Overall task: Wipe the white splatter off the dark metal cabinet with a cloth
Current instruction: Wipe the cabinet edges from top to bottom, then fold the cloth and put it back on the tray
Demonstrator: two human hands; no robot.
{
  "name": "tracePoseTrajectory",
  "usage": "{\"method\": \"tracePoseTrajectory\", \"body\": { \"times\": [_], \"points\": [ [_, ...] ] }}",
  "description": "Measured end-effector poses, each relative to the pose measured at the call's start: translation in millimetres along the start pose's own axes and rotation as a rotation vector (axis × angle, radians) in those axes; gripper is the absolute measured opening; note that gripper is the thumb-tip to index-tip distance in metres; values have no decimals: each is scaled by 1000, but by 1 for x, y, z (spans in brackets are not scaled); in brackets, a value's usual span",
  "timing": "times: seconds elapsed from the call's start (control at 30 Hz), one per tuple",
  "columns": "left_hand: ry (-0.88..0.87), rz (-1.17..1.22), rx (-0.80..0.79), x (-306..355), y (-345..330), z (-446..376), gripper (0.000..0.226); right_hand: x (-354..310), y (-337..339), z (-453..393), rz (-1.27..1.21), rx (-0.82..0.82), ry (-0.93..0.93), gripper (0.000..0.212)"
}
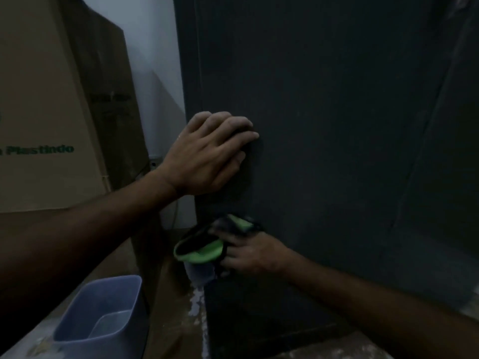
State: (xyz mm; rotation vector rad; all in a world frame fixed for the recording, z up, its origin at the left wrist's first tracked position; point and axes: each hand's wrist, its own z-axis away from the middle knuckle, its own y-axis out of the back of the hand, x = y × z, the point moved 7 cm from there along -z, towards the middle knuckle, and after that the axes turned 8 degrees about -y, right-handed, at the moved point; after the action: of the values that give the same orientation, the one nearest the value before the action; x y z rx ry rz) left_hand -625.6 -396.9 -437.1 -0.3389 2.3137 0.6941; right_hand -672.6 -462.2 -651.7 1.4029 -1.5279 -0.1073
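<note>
1. one large cardboard box [46, 104] is seen at the far left, with green lettering reading "plastindo" on its face; a pale wall is seen behind it.
2. one translucent bluish plastic container [103, 312] is seen at the lower left, open at the top, on a speckled floor [171, 320].
3. one left hand [204, 156] is laid against the dark metal cabinet [337, 151], near its left edge; its fingers [233, 125] are slightly bent with the tips pressed on the panel, and nothing is held by them.
4. one cloth [199, 250], green and black, is bunched low against the cabinet's left edge, below the left hand and apart from it.
5. one right hand [251, 252] is seen just right of the cloth; the cloth is gripped by its curled fingers and pressed to the cabinet.
6. white splatter [197, 301] is seen in one ragged streak down the cabinet's lower left edge, directly below the cloth, with paler flecks spread on the floor beside it.
7. the cabinet fills the middle and right of the view; one vertical seam is seen toward its right side. the scene is dim, and whether finer marks are left on the panel cannot be told.
</note>
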Motion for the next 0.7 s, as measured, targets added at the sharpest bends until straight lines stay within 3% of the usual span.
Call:
{"method": "tracePoseTrajectory", "body": {
  "times": [0.03,0.13,0.23,0.37,0.43,0.53,0.6,0.7],
  "points": [
    [14,-3,21,-15,10,-15,46,24,24,-10,80,-5,-38,43],
    [65,0,65,-63,39,-63,44,124,108,-44,166,149,-193,21],
    [78,51,62,-107,65,-112,46,223,194,-53,246,301,-348,18],
    [11,125,9,-158,96,-183,49,365,311,-60,282,405,-848,58],
    [3,145,13,-194,124,-224,49,423,367,-81,217,479,-1096,61],
    [67,159,110,-256,169,-281,44,476,439,-155,101,652,-1276,64],
    [148,184,185,-297,196,-308,37,477,462,-221,112,651,-1246,64],
    [261,215,255,-345,230,-336,27,439,454,-303,87,425,-694,53]
  ]
}}
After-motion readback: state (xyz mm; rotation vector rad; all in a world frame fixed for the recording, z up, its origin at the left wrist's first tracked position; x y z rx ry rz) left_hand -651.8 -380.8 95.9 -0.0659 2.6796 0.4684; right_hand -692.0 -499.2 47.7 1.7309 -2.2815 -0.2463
